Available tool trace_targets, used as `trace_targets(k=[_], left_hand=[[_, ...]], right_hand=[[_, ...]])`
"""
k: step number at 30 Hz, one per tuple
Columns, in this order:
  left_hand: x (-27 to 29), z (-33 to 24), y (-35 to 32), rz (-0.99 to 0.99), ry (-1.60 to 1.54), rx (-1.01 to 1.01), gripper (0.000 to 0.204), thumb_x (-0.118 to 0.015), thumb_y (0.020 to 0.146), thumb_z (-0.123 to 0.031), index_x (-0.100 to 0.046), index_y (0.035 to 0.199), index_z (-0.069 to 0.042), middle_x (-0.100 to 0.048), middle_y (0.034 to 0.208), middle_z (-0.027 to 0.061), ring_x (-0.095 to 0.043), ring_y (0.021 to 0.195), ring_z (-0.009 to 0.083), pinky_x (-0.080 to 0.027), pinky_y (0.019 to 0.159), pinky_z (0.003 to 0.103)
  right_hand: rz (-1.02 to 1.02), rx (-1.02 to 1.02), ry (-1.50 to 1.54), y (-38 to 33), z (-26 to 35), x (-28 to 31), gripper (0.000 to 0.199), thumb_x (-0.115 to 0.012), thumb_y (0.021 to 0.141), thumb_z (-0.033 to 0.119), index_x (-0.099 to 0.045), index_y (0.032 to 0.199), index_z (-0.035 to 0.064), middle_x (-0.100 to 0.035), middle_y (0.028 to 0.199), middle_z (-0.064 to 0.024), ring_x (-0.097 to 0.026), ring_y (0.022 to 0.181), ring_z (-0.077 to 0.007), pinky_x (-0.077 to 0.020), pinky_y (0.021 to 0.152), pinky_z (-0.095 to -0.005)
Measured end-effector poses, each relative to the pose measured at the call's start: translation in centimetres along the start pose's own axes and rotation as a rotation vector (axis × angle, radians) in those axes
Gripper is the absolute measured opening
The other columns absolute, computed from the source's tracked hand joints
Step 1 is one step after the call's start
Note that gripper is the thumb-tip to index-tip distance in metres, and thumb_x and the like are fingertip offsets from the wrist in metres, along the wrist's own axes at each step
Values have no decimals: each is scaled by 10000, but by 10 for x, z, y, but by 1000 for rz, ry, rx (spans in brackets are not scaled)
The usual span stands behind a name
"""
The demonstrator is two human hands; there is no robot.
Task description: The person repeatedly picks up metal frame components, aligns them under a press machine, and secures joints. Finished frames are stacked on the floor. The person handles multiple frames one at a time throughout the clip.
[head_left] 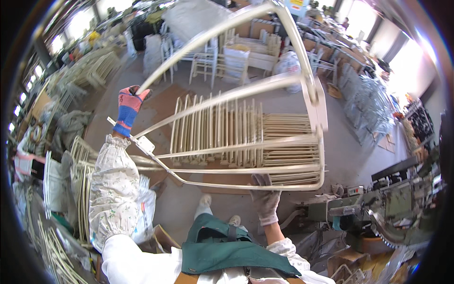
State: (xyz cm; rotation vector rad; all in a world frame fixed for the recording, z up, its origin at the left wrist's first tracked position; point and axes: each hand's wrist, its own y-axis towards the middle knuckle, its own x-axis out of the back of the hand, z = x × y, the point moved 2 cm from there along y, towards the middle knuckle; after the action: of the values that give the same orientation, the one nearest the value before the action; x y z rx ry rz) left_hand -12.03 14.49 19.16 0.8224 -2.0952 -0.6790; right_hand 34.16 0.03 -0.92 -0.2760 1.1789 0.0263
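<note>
A large cream metal tube frame, with several long rails and small flat plates at its joints, is held up in front of me. My left hand, in a pink and blue glove, is closed round a tube at the frame's upper left. At the lower rails, my right hand wears a grey glove; its fingers are stretched out and touch the bottom tube rather than wrapping it. Behind the raised frame, a stack of similar cream frames lies on brown cardboard on the floor, partly covered by the rails.
Green machinery stands close on my right. More cream frames lean at my left, beside wrapped bundles. Wrapped metal frames are piled at the far right. White racks and plastic-covered goods line the back.
</note>
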Motion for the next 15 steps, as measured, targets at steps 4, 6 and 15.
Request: trace_targets(k=[4, 6, 15], left_hand=[[34, 52, -31, -66, 224, 258, 358, -736, 649, -254, -490, 525, -26, -427, 465, 69, -356, 472, 134, -325, 462, 323], [33, 100, -69, -198, 235, 283, 352, -737, 650, -273, -491, 583, -31, -462, 519, 51, -411, 491, 127, -348, 476, 311], [-104, 286, -160, -114, -591, 1087, 179, -526, 879, -205, -535, 748, -83, -504, 651, -23, -419, 569, 58, -341, 508, 210]], right_hand=[[-78, 216, -14, 63, -37, -15, 340, -501, 848, 434, -524, 930, 104, -472, 732, 6, -448, 705, -140, -374, 708, -312], [-86, 242, -184, 93, -47, -39, 271, -516, 860, 373, -511, 935, 113, -457, 725, 19, -432, 665, -103, -360, 630, -257], [194, 115, -860, 296, -333, -208, 321, -451, 861, -17, -395, 1173, 34, -462, 865, -23, -427, 734, -104, -402, 678, -241]])
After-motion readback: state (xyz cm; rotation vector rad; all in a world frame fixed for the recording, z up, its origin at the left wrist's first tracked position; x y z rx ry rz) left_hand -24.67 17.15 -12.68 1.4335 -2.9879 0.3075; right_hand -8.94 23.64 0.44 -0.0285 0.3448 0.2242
